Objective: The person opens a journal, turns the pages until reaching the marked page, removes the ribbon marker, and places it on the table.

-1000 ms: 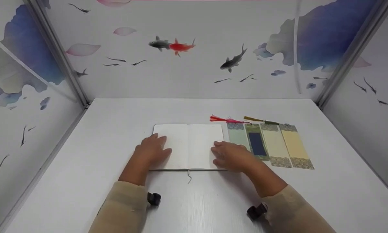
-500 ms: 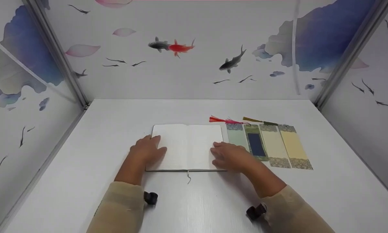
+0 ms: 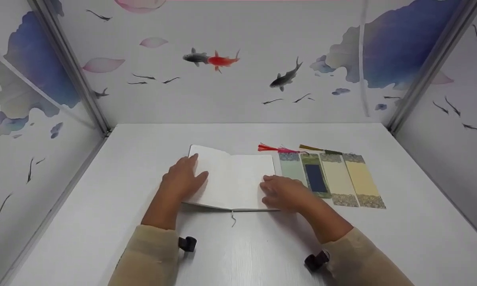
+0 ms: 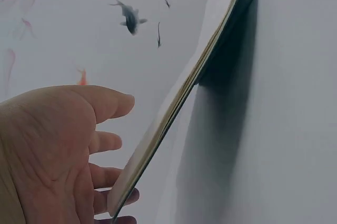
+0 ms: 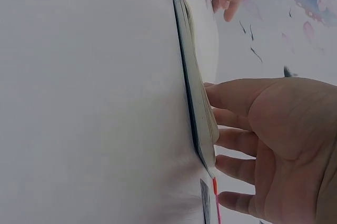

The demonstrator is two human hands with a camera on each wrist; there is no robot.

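An open notebook (image 3: 249, 180) with blank pages lies on the white table, its left half tilted up off the surface. My left hand (image 3: 179, 178) holds that raised edge. In the left wrist view, fingertips (image 4: 135, 194) reach past the edge to the dark cover's underside, and the thumb is on the page side. My right hand (image 3: 286, 192) rests on the notebook's right page, fingers extended along its outer edge. In the right wrist view that half lies flat, with the right thumb (image 5: 231, 91) and fingers at the page edge.
Several bookmarks lie in a row right of the notebook: pale green (image 3: 292, 166), green with a navy panel (image 3: 315, 176), cream (image 3: 338, 178) and yellow (image 3: 363, 180). Red-pink (image 3: 276, 148) and olive (image 3: 320, 149) tassels lie above them. Printed panels (image 3: 238, 95) enclose the table.
My left hand slid to the notebook's left edge, then raised the left half off the table. My right hand stays on the right page.
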